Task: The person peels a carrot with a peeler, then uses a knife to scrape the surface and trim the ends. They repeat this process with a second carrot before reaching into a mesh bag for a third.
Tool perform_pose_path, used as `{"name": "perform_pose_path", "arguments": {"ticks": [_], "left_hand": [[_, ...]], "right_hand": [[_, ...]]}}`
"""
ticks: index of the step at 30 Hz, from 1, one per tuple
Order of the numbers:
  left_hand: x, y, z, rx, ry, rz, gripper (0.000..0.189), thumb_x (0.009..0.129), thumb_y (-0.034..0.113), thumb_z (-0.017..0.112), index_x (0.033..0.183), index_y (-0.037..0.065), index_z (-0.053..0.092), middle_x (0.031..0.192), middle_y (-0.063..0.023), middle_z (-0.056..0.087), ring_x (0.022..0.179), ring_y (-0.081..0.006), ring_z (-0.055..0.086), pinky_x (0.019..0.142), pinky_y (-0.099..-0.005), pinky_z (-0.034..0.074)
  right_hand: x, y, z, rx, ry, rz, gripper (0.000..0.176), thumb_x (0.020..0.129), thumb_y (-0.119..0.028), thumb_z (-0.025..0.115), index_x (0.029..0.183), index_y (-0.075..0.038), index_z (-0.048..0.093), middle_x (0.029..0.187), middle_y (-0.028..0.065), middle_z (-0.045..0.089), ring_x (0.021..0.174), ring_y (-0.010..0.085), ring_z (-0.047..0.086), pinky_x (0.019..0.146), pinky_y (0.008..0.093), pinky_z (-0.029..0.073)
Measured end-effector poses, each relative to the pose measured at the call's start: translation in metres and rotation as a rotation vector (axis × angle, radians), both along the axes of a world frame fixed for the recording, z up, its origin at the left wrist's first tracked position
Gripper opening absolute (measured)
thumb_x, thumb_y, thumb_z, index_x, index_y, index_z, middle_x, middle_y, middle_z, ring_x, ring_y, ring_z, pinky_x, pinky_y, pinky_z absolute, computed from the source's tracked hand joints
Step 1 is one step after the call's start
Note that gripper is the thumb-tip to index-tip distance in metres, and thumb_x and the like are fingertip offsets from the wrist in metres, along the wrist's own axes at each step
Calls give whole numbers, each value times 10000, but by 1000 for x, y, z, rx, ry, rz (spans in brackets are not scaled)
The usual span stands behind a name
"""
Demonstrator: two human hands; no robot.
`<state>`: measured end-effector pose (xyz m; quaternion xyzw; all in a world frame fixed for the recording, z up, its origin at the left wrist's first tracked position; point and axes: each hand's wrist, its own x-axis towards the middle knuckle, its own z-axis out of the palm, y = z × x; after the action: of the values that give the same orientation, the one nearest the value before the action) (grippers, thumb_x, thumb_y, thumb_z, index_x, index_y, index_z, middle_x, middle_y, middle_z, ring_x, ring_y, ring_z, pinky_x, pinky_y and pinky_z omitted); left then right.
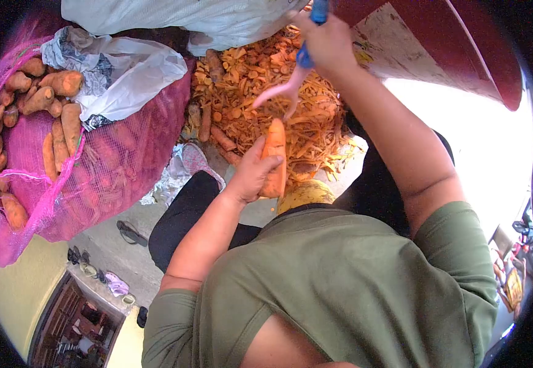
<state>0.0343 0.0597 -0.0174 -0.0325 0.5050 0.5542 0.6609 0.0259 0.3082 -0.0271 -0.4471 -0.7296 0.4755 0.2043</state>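
Note:
My left hand (249, 173) is wrapped round a peeled carrot (274, 150), holding it upright with its narrow end away from me. In my right hand (333, 44) is a Y-shaped peeler (295, 84) with a blue handle and a pink forked head. The peeler's fork hangs just beyond the carrot's tip, somewhat blurred. Beneath and behind both, a big heap of orange carrot peelings (315, 122) covers the ground, with a few carrots (222, 138) lying along its left edge.
At left a pink mesh sack (125, 165) lies open, full of unpeeled carrots (39, 98), with a white plastic bag (134, 73) on it. A white sack (174, 13) stands at the back. A dark red container (450, 43) rises at the right. Sandals (117, 284) lie at lower left.

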Motion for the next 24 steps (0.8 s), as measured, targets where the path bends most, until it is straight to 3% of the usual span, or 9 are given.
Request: {"name": "perform_pose_path", "arguments": {"ticks": [5,8,9,12,13,16,17,20,24], "left_hand": [[-8,4,10,33,-89,54,473,759,91,517,1202,78,353,941,-44,501,778,-145,539,674,-281,482],[-1,2,-4,-12,161,-15,507,751,114,543,1213,72,338,962,-42,501,833,-126,512,730,-277,449],[1,2,-6,-24,220,-27,506,752,118,547,1210,63,340,967,-41,500,846,-124,502,745,-274,436],[6,2,-11,-33,457,-96,498,751,120,553,1200,41,353,981,-40,505,877,-130,491,779,-271,408],[9,1,-13,-21,584,-142,491,749,114,551,1196,37,363,985,-43,511,882,-142,499,783,-275,407],[4,1,-5,-88,743,-324,432,785,150,531,1168,17,382,972,-45,507,885,-136,484,789,-264,396],[1,3,-1,-128,759,-394,411,804,171,522,1156,10,387,964,-46,502,884,-127,472,790,-257,391],[0,7,-1,-95,475,-78,348,859,271,470,1116,39,435,947,-49,525,867,-138,508,761,-269,421],[-11,-3,-13,-43,-153,268,375,872,392,407,1079,86,471,921,-53,554,810,-171,561,678,-305,476]], "right_hand": [[2,-22,1,20,-115,58,313,716,-320,651,733,-14,587,587,35,531,549,99,490,507,292,417],[3,-6,10,-69,179,9,297,719,-305,651,713,-19,572,575,27,520,542,94,482,505,282,413],[0,-9,9,46,59,26,292,718,-302,653,709,-23,569,577,25,520,532,96,476,511,271,410],[4,-44,9,-106,-38,132,399,663,-420,627,693,-24,601,654,185,589,673,326,595,645,398,464],[4,-46,6,21,-20,140,399,662,-418,627,671,-20,593,634,184,584,631,326,594,620,403,466],[2,-13,-11,205,-135,31,321,706,-331,655,763,-21,598,575,44,515,543,130,493,562,300,433],[1,2,-17,208,17,-3,315,709,-326,648,759,-19,599,580,33,510,541,119,483,553,294,427],[0,-4,9,-141,105,-85,297,721,-314,634,759,-22,594,591,21,509,552,106,479,533,282,413],[4,-46,37,-442,-24,86,322,734,-333,636,715,-23,551,566,-3,456,522,96,418,481,263,358]]}}
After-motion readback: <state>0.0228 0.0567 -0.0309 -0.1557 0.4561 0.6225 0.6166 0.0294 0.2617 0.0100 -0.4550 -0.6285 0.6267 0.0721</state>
